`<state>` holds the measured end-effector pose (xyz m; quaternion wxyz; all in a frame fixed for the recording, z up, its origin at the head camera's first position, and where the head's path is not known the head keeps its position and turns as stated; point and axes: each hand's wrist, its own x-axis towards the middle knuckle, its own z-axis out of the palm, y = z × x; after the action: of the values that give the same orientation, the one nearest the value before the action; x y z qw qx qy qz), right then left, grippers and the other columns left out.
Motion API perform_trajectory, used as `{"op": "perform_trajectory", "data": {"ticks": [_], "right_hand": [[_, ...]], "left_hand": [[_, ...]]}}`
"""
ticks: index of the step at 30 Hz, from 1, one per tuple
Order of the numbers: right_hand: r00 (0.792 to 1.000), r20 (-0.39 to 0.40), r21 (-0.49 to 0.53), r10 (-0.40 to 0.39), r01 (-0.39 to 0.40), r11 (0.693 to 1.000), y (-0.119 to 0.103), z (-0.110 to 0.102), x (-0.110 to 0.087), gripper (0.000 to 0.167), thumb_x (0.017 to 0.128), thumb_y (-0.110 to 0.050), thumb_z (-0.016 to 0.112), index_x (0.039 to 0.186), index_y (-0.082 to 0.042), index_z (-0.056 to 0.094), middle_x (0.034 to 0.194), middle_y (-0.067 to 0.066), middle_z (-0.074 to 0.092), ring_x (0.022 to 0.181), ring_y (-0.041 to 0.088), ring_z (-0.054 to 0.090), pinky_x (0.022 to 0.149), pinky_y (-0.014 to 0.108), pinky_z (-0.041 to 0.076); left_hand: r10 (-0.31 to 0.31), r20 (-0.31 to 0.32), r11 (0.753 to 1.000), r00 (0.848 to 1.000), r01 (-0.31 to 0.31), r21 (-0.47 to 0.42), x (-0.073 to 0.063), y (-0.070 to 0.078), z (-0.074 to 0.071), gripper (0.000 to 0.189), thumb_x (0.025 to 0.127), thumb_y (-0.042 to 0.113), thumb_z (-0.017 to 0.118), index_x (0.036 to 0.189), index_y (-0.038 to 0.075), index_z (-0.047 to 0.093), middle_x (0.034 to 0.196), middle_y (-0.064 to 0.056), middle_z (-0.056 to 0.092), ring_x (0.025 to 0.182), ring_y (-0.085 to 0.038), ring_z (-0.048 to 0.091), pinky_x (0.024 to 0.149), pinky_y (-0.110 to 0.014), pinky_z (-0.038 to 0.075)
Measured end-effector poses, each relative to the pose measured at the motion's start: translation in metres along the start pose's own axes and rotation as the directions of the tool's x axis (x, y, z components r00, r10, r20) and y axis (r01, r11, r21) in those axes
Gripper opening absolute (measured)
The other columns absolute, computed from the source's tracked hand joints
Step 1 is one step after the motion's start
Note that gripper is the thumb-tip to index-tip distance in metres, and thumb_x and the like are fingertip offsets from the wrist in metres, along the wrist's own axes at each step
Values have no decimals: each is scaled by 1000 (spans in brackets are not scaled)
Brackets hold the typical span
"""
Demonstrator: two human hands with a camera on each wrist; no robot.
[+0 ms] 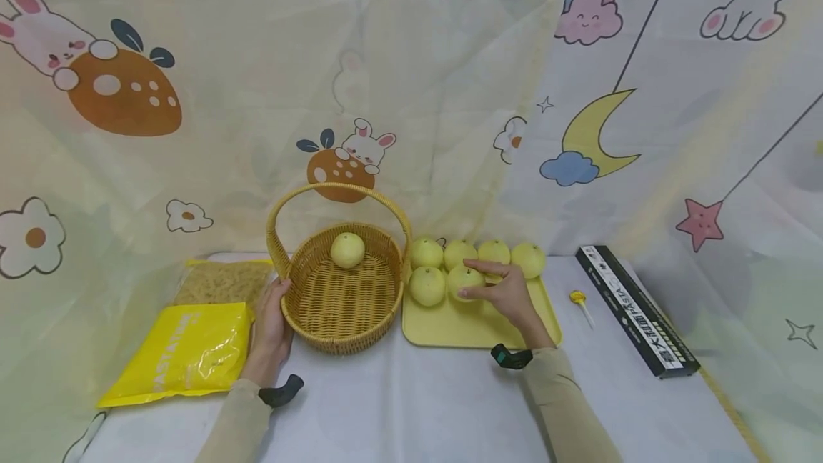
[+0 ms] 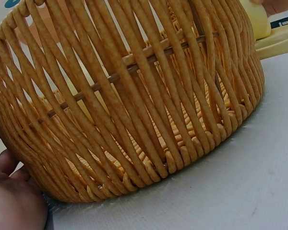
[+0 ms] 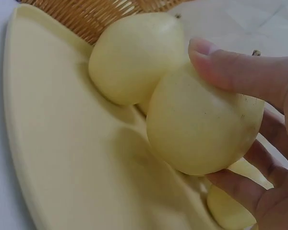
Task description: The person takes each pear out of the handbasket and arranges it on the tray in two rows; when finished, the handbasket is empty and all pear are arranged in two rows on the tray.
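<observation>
My right hand (image 1: 504, 293) grips a pale yellow-green pear (image 1: 464, 283) between thumb and fingers, above the yellow tray (image 1: 444, 331). In the right wrist view the held pear (image 3: 201, 124) overlaps another pear (image 3: 134, 57) beside it. Several more pears stand along the tray's back half. Left of the tray is a round wicker basket (image 1: 343, 343) with a tall handle; a single pear (image 1: 348, 250) lies inside, toward the back. My left hand (image 1: 271, 324) holds the basket's left side near the handle's base; in the left wrist view its fingers (image 2: 7, 163) lie against the woven wall, partly hidden.
At the left lie a yellow pasta bag (image 1: 186, 352) and a clear-fronted part full of pasta (image 1: 221, 281). To the tray's right are a lollipop (image 1: 579, 298) and a long black pasta box (image 1: 633, 306). A printed cloth (image 1: 424, 106) hangs behind everything.
</observation>
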<state>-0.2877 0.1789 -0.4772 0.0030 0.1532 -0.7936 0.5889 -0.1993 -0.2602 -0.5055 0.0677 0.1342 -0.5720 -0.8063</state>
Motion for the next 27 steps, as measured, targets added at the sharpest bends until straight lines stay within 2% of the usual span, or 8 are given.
{"op": "perform_trajectory", "data": {"ticks": [3,9,12,19,27], "right_hand": [[1000,-15,8,21,-21,1000,4,3,0,60,71,-23,101,127,-17,79,137,4,73,142,27,57,94,22,58],[997,-59,-18,55,-56,998,7,7,0,59,71,-25,100,126,-18,79,136,2,74,138,24,61,106,40,59],[996,-67,-24,56,-58,998,7,7,0,59,72,-25,100,126,-18,79,136,2,74,139,24,60,108,45,57],[998,-68,-86,18,-24,996,6,8,0,60,71,-27,101,126,-14,80,134,5,75,140,30,58,106,50,59],[995,-58,-159,-80,70,985,1,5,0,62,72,-25,100,128,-9,77,135,11,74,137,37,61,107,56,57]], "left_hand": [[3,2,1000,1000,-3,-5,0,0,0,62,114,41,44,170,22,26,173,1,30,157,-16,34,131,-31,28],[2,5,1000,1000,-2,-11,1,-1,-1,63,114,42,44,170,21,25,173,1,30,156,-15,34,131,-31,28],[6,6,1000,1000,-5,-12,1,-2,-1,62,114,41,44,170,20,25,173,0,30,157,-16,34,131,-31,28],[2,10,1000,1000,-2,-10,1,-1,-1,62,114,40,43,170,20,24,173,0,30,157,-16,34,132,-32,28],[7,16,1000,1000,-7,-14,1,-2,-1,62,114,41,43,170,20,25,172,0,31,155,-16,35,131,-31,29]]}}
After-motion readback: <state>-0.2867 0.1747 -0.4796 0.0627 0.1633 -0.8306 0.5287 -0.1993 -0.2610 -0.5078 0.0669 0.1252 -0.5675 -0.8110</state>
